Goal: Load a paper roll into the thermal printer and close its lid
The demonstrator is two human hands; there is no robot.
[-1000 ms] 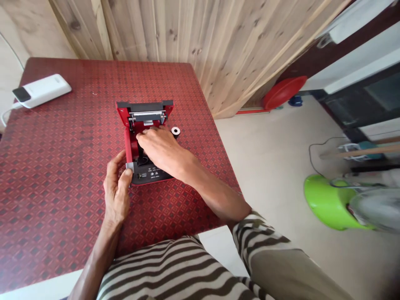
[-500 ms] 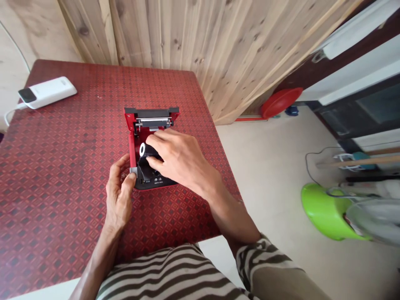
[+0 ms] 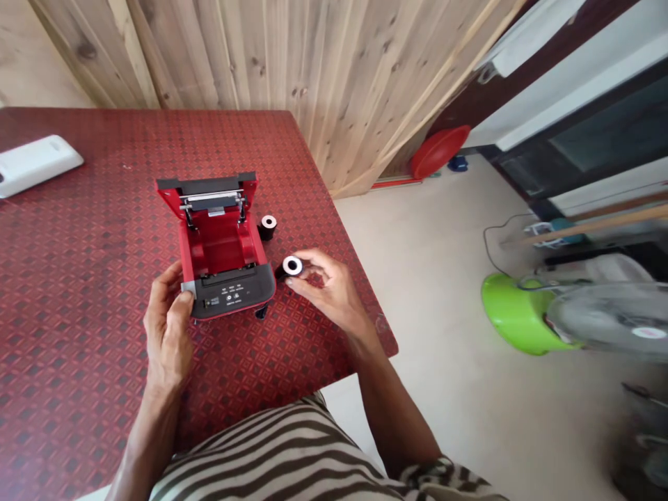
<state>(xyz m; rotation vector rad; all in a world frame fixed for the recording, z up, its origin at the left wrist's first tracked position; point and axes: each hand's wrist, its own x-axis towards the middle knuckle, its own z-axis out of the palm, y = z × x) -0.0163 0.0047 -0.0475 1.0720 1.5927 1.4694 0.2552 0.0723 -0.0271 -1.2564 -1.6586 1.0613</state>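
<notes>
A small red and black label printer [image 3: 232,296] stands on the table with its lid [image 3: 209,198] raised. Its red roll compartment [image 3: 219,243] is bare inside. My left hand [image 3: 171,327] grips the printer's near left corner, thumb on the grey piece there. To the right of the printer, my right hand [image 3: 326,285] pinches a black roll with a white core end [image 3: 292,266] between thumb and fingers, low over the table. A second black roll [image 3: 268,226] sits upright behind it, close to the printer's right side. A small black part [image 3: 261,312] shows by the front right corner.
The table [image 3: 94,278] has a red patterned cover and ends at a right edge above the floor. A white power bank [image 3: 39,165] lies at the far left. On the floor at right are a green plastic object [image 3: 514,316] and a red basin [image 3: 440,152].
My right hand has lifted the black roll out of the printer's compartment and carried it right. The second roll has come into sight. My left hand stays on the printer's corner.
</notes>
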